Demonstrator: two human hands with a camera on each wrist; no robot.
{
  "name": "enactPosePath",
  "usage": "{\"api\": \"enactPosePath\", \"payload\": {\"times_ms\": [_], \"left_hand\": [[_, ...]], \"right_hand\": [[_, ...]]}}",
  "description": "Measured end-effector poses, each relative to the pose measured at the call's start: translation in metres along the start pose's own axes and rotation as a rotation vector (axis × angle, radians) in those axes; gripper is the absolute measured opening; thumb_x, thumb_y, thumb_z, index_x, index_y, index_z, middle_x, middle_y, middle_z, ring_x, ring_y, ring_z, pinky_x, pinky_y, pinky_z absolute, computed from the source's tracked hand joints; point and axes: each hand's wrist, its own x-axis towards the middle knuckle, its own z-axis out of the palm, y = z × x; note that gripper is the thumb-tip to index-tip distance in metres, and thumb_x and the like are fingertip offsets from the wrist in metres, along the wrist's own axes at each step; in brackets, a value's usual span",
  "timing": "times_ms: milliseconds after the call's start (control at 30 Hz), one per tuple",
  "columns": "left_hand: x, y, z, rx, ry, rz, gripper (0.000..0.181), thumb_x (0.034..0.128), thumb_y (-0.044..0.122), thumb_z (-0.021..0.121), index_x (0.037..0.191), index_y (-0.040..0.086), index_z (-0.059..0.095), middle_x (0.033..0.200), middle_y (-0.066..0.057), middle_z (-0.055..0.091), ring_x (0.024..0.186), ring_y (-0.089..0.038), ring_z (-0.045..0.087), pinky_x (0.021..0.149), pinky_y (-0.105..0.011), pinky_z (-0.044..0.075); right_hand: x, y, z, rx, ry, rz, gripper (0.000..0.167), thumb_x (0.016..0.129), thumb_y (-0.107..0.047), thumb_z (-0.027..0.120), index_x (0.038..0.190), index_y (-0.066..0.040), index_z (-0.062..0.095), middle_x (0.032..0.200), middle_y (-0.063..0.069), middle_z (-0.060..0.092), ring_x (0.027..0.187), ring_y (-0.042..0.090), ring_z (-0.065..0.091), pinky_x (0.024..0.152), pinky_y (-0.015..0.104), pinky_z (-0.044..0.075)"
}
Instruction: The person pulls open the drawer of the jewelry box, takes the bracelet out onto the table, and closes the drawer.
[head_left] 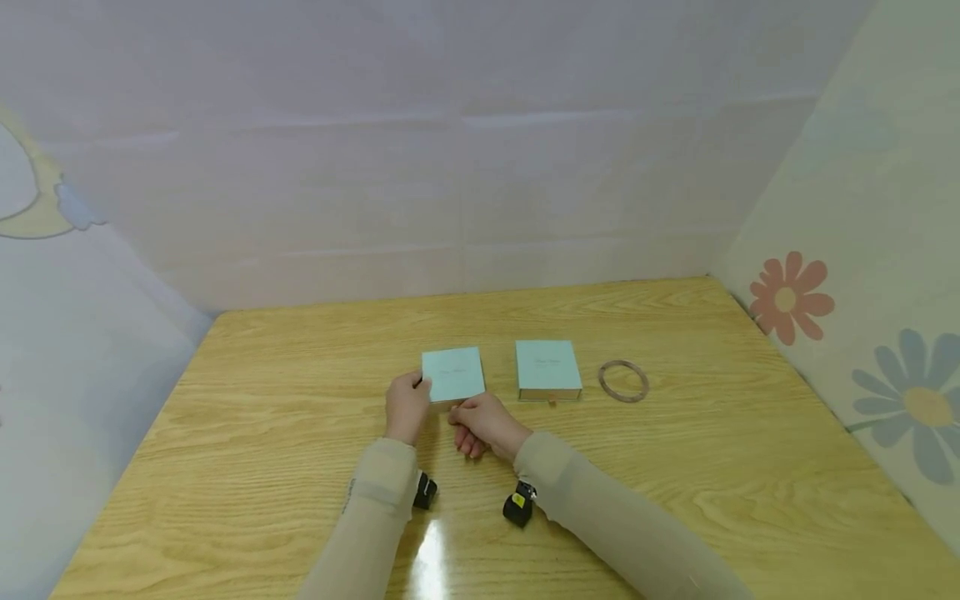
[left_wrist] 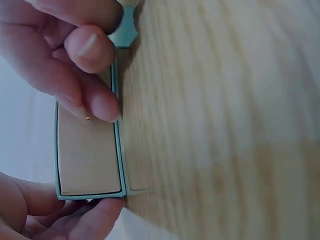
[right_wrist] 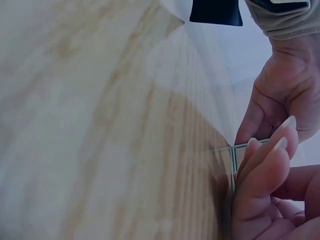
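Note:
A pale turquoise drawer box (head_left: 453, 374) lies on the table, its plain tan front panel (left_wrist: 90, 155) facing the person. My left hand (head_left: 407, 408) grips its left end, thumb on the lid and fingers along the side. At the middle of the front, my right hand (head_left: 487, 421) has thumb and index finger together, pinching at the pull tab, which the fingers mostly cover; a small coppery stud (left_wrist: 87, 118) peeps out beside them. The right hand's other fingers (right_wrist: 265, 185) are bent near the tabletop. The drawer looks flush with its sleeve.
A second turquoise box (head_left: 547, 367) stands to the right, with a small brown tab (head_left: 552, 403) at its front. Farther right lies a brownish ring (head_left: 623, 381). The wooden table (head_left: 300, 367) meets a pale cloth backdrop (head_left: 450, 183) at the back.

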Motion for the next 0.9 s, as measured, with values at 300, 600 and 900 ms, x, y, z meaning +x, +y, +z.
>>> {"api": "enactPosePath", "payload": {"times_ms": [300, 600, 900], "left_hand": [[0.0, 0.001, 0.002, 0.02, 0.021, 0.005, 0.035, 0.1014, 0.005, 0.047, 0.13, -0.014, 0.053, 0.132, -0.029, 0.053, 0.123, -0.041, 0.05, 0.099, -0.049, 0.043], [0.0, 0.002, 0.001, 0.009, -0.003, 0.008, 0.035, 0.1021, 0.005, 0.046, 0.13, -0.015, 0.052, 0.132, -0.03, 0.053, 0.122, -0.041, 0.05, 0.097, -0.049, 0.044], [-0.002, 0.003, 0.0, 0.015, -0.008, -0.007, 0.037, 0.1034, 0.005, 0.04, 0.133, -0.015, 0.048, 0.134, -0.031, 0.05, 0.125, -0.041, 0.048, 0.099, -0.049, 0.042]], "right_hand": [[-0.009, 0.0, -0.008, 0.003, 0.005, -0.008, 0.033, 0.1, -0.015, 0.053, 0.082, 0.01, 0.066, 0.053, 0.003, 0.055, 0.039, 0.007, 0.048, 0.039, 0.021, 0.043], [-0.021, 0.003, -0.026, 0.064, 0.058, 0.014, 0.027, 0.1, -0.01, 0.049, 0.082, 0.007, 0.06, 0.054, 0.004, 0.055, 0.04, 0.008, 0.047, 0.039, 0.02, 0.042], [-0.029, 0.011, -0.049, 0.115, 0.158, 0.068, 0.028, 0.102, -0.016, 0.049, 0.097, 0.01, 0.06, 0.054, 0.005, 0.055, 0.039, 0.008, 0.047, 0.037, 0.021, 0.041]]}}
